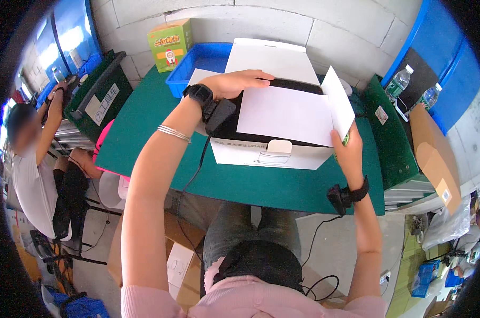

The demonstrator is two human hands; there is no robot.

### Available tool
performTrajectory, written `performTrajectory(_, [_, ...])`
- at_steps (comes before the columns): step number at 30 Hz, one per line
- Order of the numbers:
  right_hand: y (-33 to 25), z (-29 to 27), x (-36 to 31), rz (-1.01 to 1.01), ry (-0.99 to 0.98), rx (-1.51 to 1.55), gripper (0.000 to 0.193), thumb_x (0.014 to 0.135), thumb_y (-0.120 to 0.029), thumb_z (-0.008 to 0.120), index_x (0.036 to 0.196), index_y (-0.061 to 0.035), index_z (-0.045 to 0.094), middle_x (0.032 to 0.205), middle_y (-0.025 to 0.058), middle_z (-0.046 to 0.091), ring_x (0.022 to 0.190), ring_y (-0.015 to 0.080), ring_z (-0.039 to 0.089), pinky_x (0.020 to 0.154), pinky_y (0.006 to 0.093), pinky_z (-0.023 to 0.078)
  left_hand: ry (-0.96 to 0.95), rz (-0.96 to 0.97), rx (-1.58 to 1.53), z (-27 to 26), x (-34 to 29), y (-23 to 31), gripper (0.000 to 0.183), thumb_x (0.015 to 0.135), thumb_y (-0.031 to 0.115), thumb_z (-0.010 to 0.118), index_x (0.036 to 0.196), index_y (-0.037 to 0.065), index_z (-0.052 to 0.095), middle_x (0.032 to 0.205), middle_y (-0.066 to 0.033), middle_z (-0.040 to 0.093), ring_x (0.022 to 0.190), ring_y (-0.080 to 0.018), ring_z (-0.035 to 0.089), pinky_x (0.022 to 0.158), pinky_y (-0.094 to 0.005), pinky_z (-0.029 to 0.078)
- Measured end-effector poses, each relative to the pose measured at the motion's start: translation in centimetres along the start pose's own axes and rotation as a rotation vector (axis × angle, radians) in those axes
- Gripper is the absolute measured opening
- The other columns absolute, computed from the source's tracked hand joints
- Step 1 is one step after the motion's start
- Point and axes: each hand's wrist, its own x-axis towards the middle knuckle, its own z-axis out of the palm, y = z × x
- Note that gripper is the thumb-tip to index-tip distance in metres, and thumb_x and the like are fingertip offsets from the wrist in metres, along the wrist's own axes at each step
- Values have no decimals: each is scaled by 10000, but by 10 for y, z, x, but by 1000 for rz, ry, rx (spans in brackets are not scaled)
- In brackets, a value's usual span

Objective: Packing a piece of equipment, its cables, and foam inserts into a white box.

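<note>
A white cardboard box stands with its lid raised on the green table, black foam lining its inside. Over the foam lies a white sheet, which looks like paper. My left hand reaches across the box's far left corner, fingers stretched out and touching the edge by the foam. At the right end, my right hand grips the box's side below a raised white flap, thumb on the inner side. A small green patch shows beside its fingers; I cannot make out what it is. Both wrists wear black strapped devices with cables.
Behind the box are a blue plastic tray and a green carton near the block wall. Dark green cabinets flank the table. Bottles stand on the right one. To the left sits another person. An opened brown carton lies below.
</note>
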Motion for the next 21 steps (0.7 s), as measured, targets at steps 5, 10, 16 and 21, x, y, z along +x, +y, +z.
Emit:
performTrajectory(5, [-10,-3,7,-223,-30,-71,445,837,-93,597,1270,-23,523,1151,211,572,1044,349,578,903,379,454,124,105,276,-3,-22,20,498,959,348,500,1359,53,464,1418,-162,427,1340,-258,358,1108,-334,261])
performTrajectory(10, [-18,-4,13,-230,-124,-74,445,835,-158,652,1267,-84,576,1153,173,563,1062,326,570,906,369,457,255,66,659,-3,-74,32,492,940,355,531,1372,128,466,1425,-132,420,1354,-283,333,1125,-407,226])
performTrajectory(16, [-20,-7,10,-312,-223,-107,446,845,-238,669,1265,-108,594,1158,154,561,1029,308,585,889,357,462,890,61,1134,14,-131,-3,485,904,292,602,1357,174,474,1388,-126,426,1333,-278,352,1097,-461,241])
performTrajectory(21, [-19,-16,23,-178,-343,-29,314,890,-201,613,1181,-94,658,1083,134,593,983,255,598,873,325,460,1114,70,127,-3,-146,-39,436,967,235,491,1356,48,428,1309,-120,478,1185,-226,503,988,-344,405])
